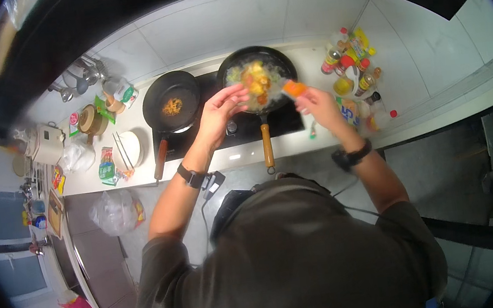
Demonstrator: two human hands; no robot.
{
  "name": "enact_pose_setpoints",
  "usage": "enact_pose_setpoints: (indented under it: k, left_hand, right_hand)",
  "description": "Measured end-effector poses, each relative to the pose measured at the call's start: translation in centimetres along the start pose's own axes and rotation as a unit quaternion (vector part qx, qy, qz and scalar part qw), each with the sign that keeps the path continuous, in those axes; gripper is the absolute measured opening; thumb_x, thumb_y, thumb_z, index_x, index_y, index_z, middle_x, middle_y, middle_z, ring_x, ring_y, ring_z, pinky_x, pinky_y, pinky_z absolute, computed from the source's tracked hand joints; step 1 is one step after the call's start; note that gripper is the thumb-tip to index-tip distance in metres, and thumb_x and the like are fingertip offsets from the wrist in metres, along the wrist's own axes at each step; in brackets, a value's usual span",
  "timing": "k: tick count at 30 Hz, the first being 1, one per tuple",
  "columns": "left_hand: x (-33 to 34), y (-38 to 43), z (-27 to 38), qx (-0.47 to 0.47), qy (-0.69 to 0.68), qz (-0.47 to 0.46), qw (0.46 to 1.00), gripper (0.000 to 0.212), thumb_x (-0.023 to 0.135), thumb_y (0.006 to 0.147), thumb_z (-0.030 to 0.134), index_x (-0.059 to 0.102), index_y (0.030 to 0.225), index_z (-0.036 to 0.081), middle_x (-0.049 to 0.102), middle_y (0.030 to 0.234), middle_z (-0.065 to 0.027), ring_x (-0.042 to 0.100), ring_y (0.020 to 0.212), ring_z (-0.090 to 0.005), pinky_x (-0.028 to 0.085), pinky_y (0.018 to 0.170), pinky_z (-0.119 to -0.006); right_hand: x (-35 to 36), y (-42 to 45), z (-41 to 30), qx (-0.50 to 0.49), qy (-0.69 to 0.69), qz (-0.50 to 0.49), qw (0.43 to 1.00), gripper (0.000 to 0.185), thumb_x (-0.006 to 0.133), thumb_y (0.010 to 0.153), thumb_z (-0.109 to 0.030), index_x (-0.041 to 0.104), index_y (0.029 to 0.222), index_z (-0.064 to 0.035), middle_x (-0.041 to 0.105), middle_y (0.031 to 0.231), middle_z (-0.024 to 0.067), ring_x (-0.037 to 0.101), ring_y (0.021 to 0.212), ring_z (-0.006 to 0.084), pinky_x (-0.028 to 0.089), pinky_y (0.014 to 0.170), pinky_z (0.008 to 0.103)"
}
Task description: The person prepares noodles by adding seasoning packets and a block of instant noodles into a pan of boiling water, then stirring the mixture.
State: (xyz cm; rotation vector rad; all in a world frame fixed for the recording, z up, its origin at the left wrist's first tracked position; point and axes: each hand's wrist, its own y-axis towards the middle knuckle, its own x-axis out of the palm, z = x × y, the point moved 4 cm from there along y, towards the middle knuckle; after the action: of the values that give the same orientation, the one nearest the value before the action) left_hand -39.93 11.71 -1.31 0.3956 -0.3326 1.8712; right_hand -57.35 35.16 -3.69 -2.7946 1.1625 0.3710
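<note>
My right hand [317, 105] grips a small orange packet [294, 88] at the right rim of a black frying pan [279, 59]. Yellow and reddish-brown food [257, 79], with pale pieces around it, lies in this pan, and its wooden handle [267, 145] points towards me. At the pan's lower left, my left hand [227, 106] is held with its fingers apart and nothing seen in it. A second black frying pan [182, 88] on the left holds a little brown, crumbly food [173, 107].
Sauce and oil bottles [342, 84] crowd the counter at right. On the left stand a white bowl [132, 146] with chopsticks across it, a green packet [106, 167], a brown lidded pot [93, 121] and a plastic bag [77, 156]. Utensils [78, 79] hang on the wall.
</note>
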Motion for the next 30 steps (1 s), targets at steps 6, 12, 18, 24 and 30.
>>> enact_pose_setpoints:
  k: [6,12,18,24,30]
  left_hand:
    - [13.2,-9.8,14.2,0.148,0.093,-0.257,0.95,0.05,0.054,0.097,0.012,0.047,0.143,-0.006,0.055,0.141,-0.0225,0.058,0.126,-0.0334,0.048,0.106,-0.045]
    - [22.0,-18.1,18.0,0.278,-0.021,-0.437,0.855,0.037,0.052,0.1,0.016,0.064,0.121,-0.011,0.053,0.136,-0.0364,0.059,0.123,-0.0447,0.044,0.108,-0.052]
    - [23.0,-18.1,19.0,0.418,0.014,-0.414,0.809,0.031,0.052,0.101,0.013,0.066,0.118,-0.009,0.06,0.125,-0.0381,0.063,0.116,-0.0482,0.047,0.104,-0.056]
    - [22.2,-16.9,18.7,0.409,0.066,-0.364,0.834,0.036,0.056,0.101,0.022,0.065,0.122,-0.006,0.062,0.124,-0.0347,0.063,0.118,-0.044,0.047,0.104,-0.057]
    - [9.6,-4.4,12.1,0.041,0.302,-0.086,0.948,0.016,0.066,0.095,0.008,0.071,0.108,-0.001,0.068,0.121,-0.0134,0.064,0.112,-0.0188,0.053,0.094,-0.033]
  right_hand:
    - [-2.2,1.0,3.5,0.047,0.063,-0.017,0.997,0.016,0.061,0.1,-0.012,0.062,0.097,0.0033,0.071,0.087,0.0095,0.069,0.073,0.0142,0.056,0.06,0.0261]
    - [-0.5,2.1,4.4,0.047,0.103,-0.061,0.992,0.017,0.06,0.1,-0.013,0.06,0.101,0.0044,0.071,0.092,0.0125,0.07,0.076,0.0163,0.057,0.063,0.0274]
    - [1.0,2.4,2.7,0.027,0.119,-0.066,0.99,0.017,0.06,0.101,-0.013,0.06,0.101,0.0038,0.071,0.092,0.0128,0.07,0.076,0.0164,0.057,0.063,0.0272]
    - [1.0,1.8,2.0,0.022,0.139,-0.053,0.989,0.018,0.06,0.101,-0.014,0.061,0.102,0.0032,0.071,0.092,0.0123,0.07,0.076,0.0164,0.057,0.063,0.0265]
    - [1.4,0.6,-1.1,0.047,0.198,-0.068,0.977,0.019,0.06,0.102,-0.017,0.063,0.104,0.0017,0.071,0.096,0.0113,0.069,0.08,0.0156,0.057,0.067,0.0265]
